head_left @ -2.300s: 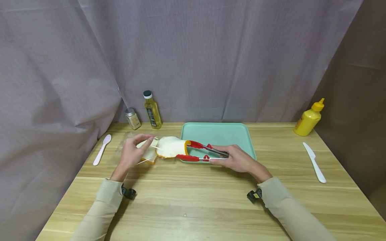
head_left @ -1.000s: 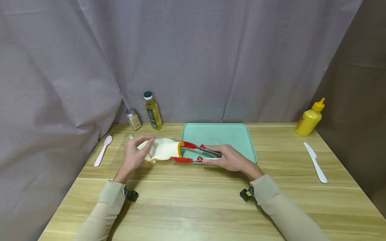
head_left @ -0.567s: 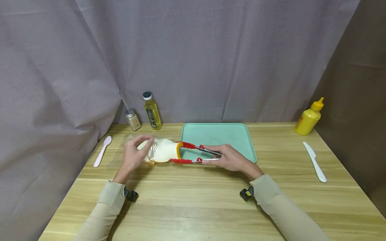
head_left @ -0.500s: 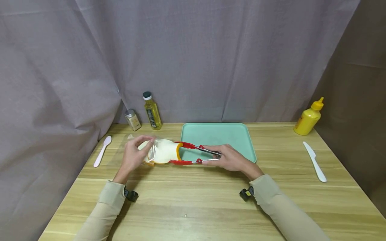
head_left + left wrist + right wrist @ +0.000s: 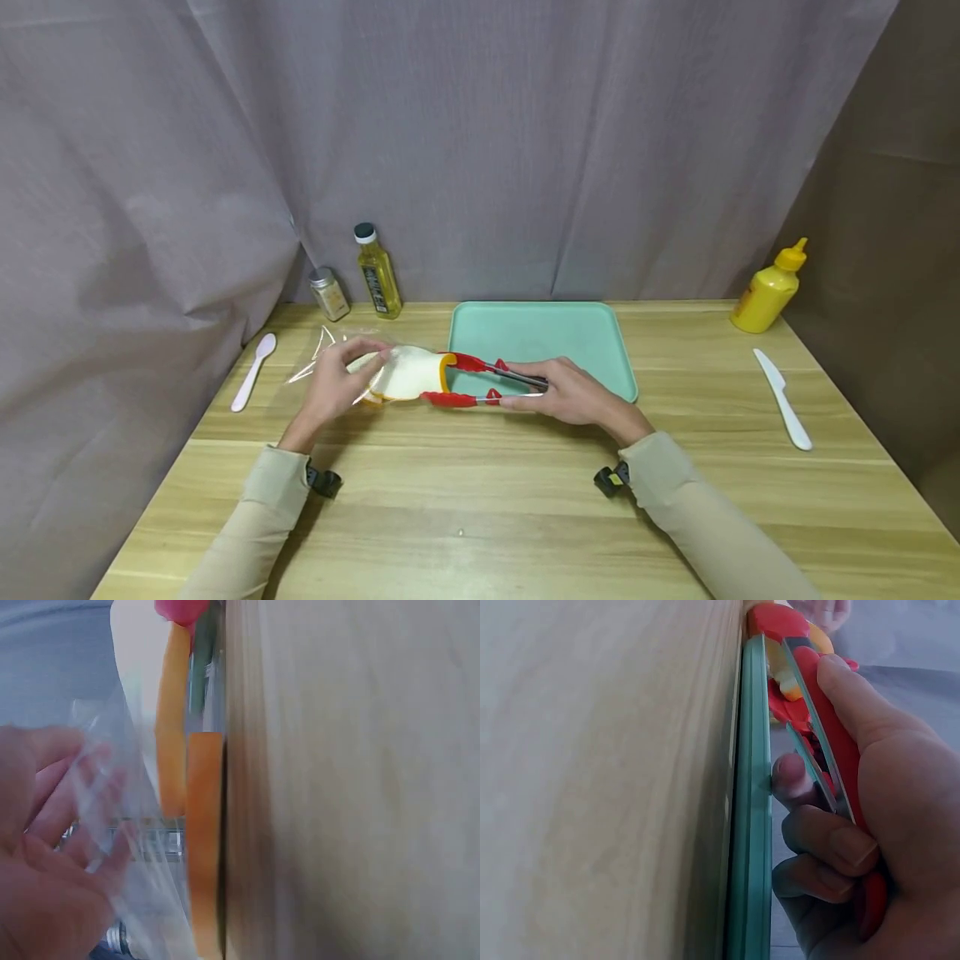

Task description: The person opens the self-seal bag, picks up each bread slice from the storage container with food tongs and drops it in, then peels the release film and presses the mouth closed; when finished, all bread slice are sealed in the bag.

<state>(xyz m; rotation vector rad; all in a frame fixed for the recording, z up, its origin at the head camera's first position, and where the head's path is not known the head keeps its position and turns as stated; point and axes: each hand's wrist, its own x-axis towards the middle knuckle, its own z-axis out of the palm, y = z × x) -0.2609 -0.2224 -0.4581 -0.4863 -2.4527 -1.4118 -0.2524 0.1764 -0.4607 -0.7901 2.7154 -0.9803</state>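
While our right hand [image 5: 573,398] clamps its fingers on the red tongs [image 5: 487,383] gripping a bread slice [image 5: 408,377], our left hand [image 5: 333,387] pinches the clear bag [image 5: 315,367] near the worktop's far-left corner.

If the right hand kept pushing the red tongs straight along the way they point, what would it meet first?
The right hand points its red-tipped metal tongs leftward at the white bread slice with orange crust, which they already grip. Next in line are the clear plastic bag and the left hand holding it, though depth is uncertain.

Wooden table [image 5: 525,500] bears tray [image 5: 542,333], spoon [image 5: 253,371], knife [image 5: 782,399], seemingly plastic.
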